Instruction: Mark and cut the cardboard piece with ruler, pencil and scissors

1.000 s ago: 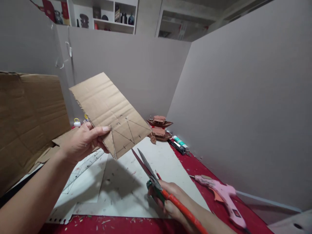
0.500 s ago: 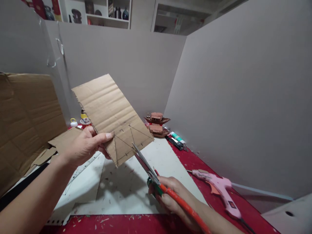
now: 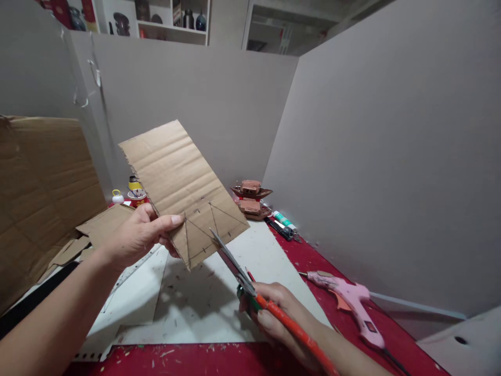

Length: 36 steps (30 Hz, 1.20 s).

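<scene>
My left hand [image 3: 146, 232] pinches the lower left edge of a piece of corrugated cardboard [image 3: 176, 172], thumb on the front face. The piece is held up and tilted, with pencilled triangle lines near its lower end. My right hand [image 3: 274, 308] is closed around scissors [image 3: 235, 266] with red and green handles. A thin red pencil-like stick [image 3: 250, 275] shows beside the scissors, partly hidden. The blades lie over the lower edge of the cardboard, their tip near a drawn line. Whether they have cut in there I cannot tell.
A pink hot glue gun [image 3: 344, 297] lies on the red cloth [image 3: 188, 360] at the right. Two model boats [image 3: 251, 196] stand at the back. Cardboard sheets [image 3: 47, 193] lean at the left. White boards [image 3: 176, 308] cover the table's middle, strewn with scraps.
The cardboard has shifted slightly to the right relative to the scissors, whose tip stays near the same drawn line. Both hands keep their grip.
</scene>
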Each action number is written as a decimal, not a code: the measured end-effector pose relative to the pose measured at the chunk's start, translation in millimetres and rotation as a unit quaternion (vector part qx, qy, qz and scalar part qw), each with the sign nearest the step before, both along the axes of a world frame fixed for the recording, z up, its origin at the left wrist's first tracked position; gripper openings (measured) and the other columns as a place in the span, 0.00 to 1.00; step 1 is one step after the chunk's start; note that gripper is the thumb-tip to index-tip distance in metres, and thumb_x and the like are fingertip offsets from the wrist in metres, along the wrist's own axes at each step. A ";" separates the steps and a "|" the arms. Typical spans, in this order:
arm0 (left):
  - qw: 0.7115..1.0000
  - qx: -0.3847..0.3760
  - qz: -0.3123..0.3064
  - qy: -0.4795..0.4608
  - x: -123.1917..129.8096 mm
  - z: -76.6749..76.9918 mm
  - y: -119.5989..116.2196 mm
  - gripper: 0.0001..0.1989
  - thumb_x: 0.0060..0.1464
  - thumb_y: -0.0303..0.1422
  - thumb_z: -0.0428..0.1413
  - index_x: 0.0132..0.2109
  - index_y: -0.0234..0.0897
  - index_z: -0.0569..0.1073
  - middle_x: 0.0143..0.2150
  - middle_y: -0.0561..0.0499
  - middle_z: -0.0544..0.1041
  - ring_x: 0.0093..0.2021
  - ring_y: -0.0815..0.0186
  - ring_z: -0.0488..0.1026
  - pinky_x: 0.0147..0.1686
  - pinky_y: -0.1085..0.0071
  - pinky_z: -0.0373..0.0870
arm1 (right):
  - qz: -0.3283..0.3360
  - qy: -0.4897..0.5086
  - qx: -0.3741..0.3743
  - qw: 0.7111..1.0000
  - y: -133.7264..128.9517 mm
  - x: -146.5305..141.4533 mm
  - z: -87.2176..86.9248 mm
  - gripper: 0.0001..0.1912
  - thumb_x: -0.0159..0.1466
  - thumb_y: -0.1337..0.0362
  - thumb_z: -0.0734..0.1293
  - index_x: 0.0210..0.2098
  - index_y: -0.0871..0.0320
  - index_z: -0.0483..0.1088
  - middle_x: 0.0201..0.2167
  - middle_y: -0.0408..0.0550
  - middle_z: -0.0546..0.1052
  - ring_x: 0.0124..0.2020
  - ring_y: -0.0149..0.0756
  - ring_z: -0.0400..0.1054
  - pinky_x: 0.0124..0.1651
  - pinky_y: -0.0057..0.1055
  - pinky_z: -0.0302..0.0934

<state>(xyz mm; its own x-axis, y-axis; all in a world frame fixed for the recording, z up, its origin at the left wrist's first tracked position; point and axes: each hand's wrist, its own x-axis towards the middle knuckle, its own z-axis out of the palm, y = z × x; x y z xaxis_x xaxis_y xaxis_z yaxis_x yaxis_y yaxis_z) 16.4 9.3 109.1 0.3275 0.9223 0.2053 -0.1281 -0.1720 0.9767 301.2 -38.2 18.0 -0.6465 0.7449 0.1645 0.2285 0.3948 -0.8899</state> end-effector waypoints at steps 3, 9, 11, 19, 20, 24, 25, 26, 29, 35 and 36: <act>1.000 0.002 0.012 -0.005 -0.3 -0.8 0.6 0.10 0.46 0.37 0.68 0.27 0.37 0.77 0.22 0.54 0.73 0.22 0.69 0.70 0.21 0.74 0.71 | 0.000 0.007 -0.010 1.000 -0.4 -0.5 -1.4 0.30 0.65 0.35 0.56 0.30 0.58 0.62 0.22 0.39 0.59 0.22 0.27 0.50 0.22 0.24 0.48; 0.999 0.020 0.019 0.019 3.0 -6.1 -1.5 0.14 0.46 0.38 0.68 0.40 0.37 0.79 0.34 0.49 0.80 0.30 0.65 0.74 0.28 0.73 0.71 | -0.015 -0.006 -0.025 1.000 -3.1 -5.9 0.2 0.31 0.64 0.34 0.57 0.27 0.57 0.59 0.20 0.38 0.57 0.22 0.27 0.49 0.23 0.25 0.47; 0.999 0.031 0.006 0.028 6.0 -8.4 -2.9 0.20 0.44 0.36 0.69 0.46 0.38 0.77 0.39 0.47 0.81 0.35 0.62 0.76 0.32 0.70 0.72 | -0.023 -0.009 -0.011 1.000 -3.6 -7.6 1.2 0.31 0.63 0.33 0.56 0.27 0.57 0.59 0.20 0.38 0.56 0.22 0.27 0.49 0.23 0.26 0.47; 1.000 -0.002 0.020 0.008 12.9 -12.5 -6.4 0.19 0.42 0.32 0.69 0.44 0.38 0.77 0.35 0.50 0.80 0.30 0.64 0.74 0.29 0.70 0.69 | -0.014 0.012 0.002 1.000 -1.1 -5.3 -9.9 0.28 0.66 0.38 0.57 0.29 0.58 0.62 0.20 0.38 0.59 0.21 0.27 0.51 0.23 0.25 0.48; 1.000 -0.004 0.016 0.005 13.0 -12.0 -6.6 0.20 0.42 0.32 0.69 0.45 0.38 0.77 0.36 0.50 0.80 0.32 0.64 0.75 0.30 0.70 0.70 | -0.013 0.016 0.006 1.000 -0.9 -5.0 -11.3 0.27 0.66 0.38 0.57 0.29 0.57 0.62 0.20 0.38 0.58 0.22 0.27 0.51 0.23 0.25 0.48; 1.000 0.010 0.004 -0.004 13.8 -9.3 -7.1 0.23 0.43 0.31 0.69 0.49 0.38 0.77 0.44 0.46 0.81 0.42 0.59 0.77 0.40 0.66 0.73 | -0.016 0.010 0.016 1.000 -1.2 -5.1 -13.3 0.28 0.65 0.37 0.57 0.28 0.57 0.60 0.20 0.38 0.57 0.22 0.28 0.50 0.23 0.26 0.47; 1.000 0.016 0.001 -0.007 14.1 -8.7 -7.3 0.24 0.43 0.30 0.68 0.51 0.38 0.77 0.46 0.45 0.81 0.45 0.57 0.77 0.43 0.65 0.74 | -0.019 0.007 0.012 1.000 -1.4 -5.4 -13.5 0.29 0.65 0.36 0.57 0.27 0.57 0.60 0.20 0.38 0.57 0.22 0.28 0.50 0.23 0.26 0.47; 1.000 0.020 -0.001 -0.010 14.5 -8.3 -7.5 0.25 0.43 0.30 0.68 0.52 0.38 0.76 0.47 0.45 0.81 0.47 0.56 0.77 0.46 0.64 0.73 | -0.020 0.006 0.006 1.000 -1.6 -5.6 -13.6 0.29 0.65 0.36 0.57 0.27 0.57 0.60 0.20 0.38 0.57 0.22 0.27 0.50 0.23 0.26 0.47; 1.000 0.016 -0.006 -0.011 15.6 -7.6 -8.0 0.29 0.43 0.30 0.68 0.54 0.37 0.75 0.48 0.43 0.81 0.46 0.54 0.78 0.44 0.62 0.75 | -0.030 0.007 0.001 1.000 -1.7 -6.4 -13.7 0.30 0.64 0.35 0.57 0.27 0.57 0.60 0.20 0.38 0.57 0.21 0.26 0.48 0.23 0.25 0.47; 1.000 0.000 -0.012 -0.019 16.4 -8.0 -8.6 0.28 0.42 0.28 0.67 0.53 0.37 0.76 0.46 0.45 0.82 0.43 0.56 0.78 0.40 0.65 0.76 | -0.011 -0.017 0.014 1.000 -3.0 -4.6 -8.2 0.28 0.66 0.38 0.56 0.28 0.57 0.59 0.22 0.39 0.58 0.23 0.28 0.51 0.24 0.25 0.49; 1.000 0.000 -0.013 -0.026 16.1 -8.3 -8.4 0.28 0.42 0.27 0.67 0.54 0.38 0.75 0.47 0.45 0.81 0.45 0.56 0.78 0.42 0.65 0.76 | -0.005 -0.024 0.011 1.000 -3.2 -3.6 -7.5 0.27 0.67 0.38 0.56 0.29 0.57 0.59 0.23 0.39 0.58 0.23 0.28 0.51 0.25 0.26 0.49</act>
<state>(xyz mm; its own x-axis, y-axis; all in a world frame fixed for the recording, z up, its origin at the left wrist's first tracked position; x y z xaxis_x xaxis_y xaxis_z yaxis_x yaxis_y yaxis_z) 32.5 0.9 100.9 0.3411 0.9132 0.2229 -0.1824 -0.1683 0.9687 297.7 -41.4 10.5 -0.6468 0.7480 0.1488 0.2754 0.4111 -0.8690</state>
